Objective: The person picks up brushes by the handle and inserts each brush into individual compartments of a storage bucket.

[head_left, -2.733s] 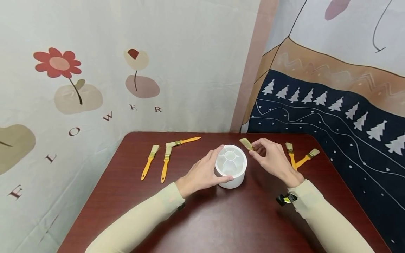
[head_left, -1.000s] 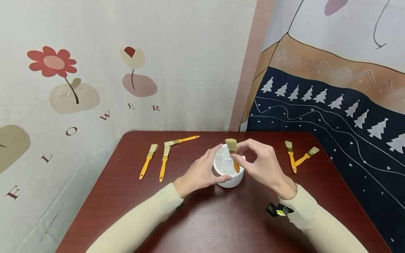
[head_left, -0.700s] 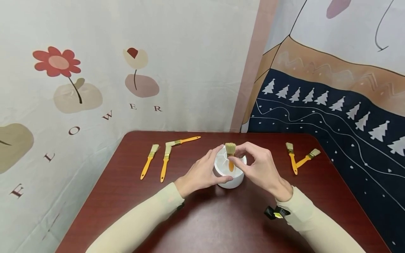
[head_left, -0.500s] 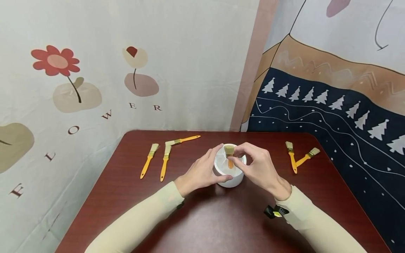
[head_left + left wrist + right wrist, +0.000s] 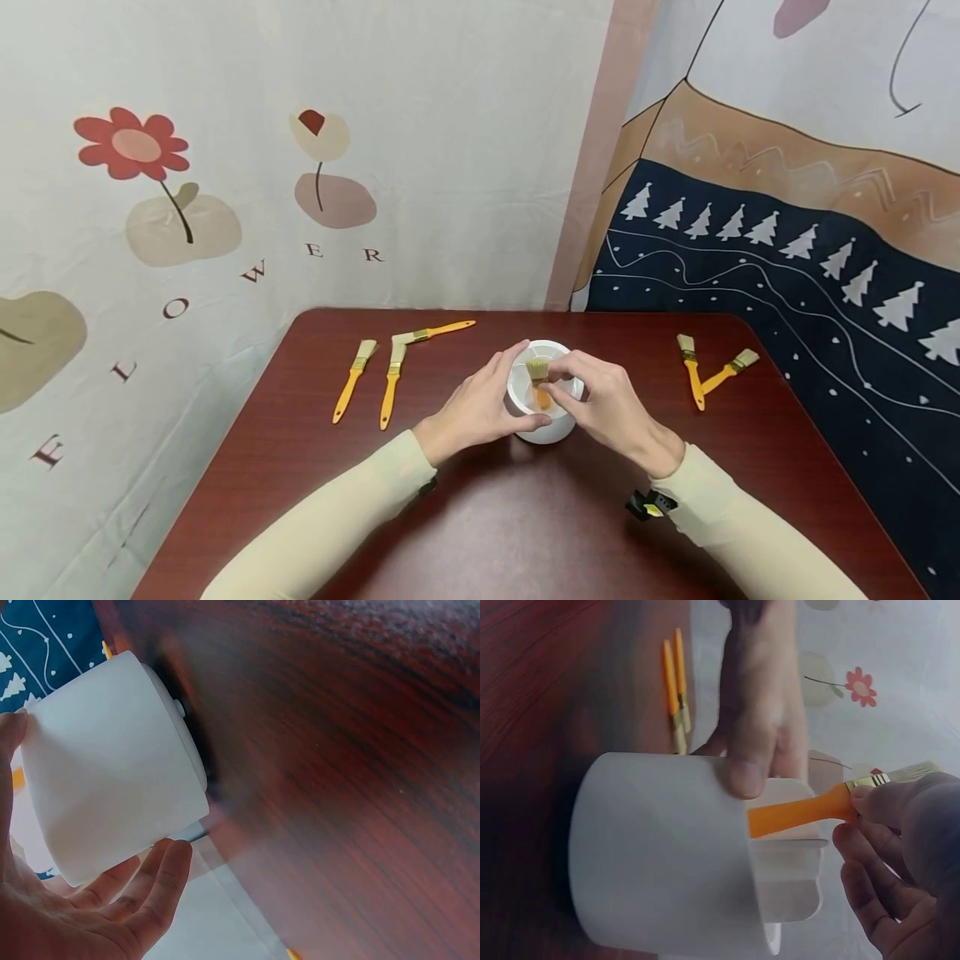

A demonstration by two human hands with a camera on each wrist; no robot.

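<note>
A round white desk organizer with inner dividers stands on the table. My left hand holds it from the left, thumb at the near side of the rim and fingers around the far side; in the left wrist view the fingertips lie against its smooth wall. My right hand pinches a paintbrush near its metal band, bristles up. The right wrist view shows the brush's orange handle reaching past the rim into the organizer, beside a divider. The handle's lower end is hidden inside.
Three paintbrushes lie at the back left: one slanted brush, another brush beside it, and a crosswise brush whose bristles meet the second's. Two more, an upright-lying brush and an angled brush, overlap at the right. Cloth-covered walls border the table.
My right hand has brought the paintbrush from right of the organizer to over it, turned it bristles up and lowered its handle inside. The left hand has stayed on the organizer.
</note>
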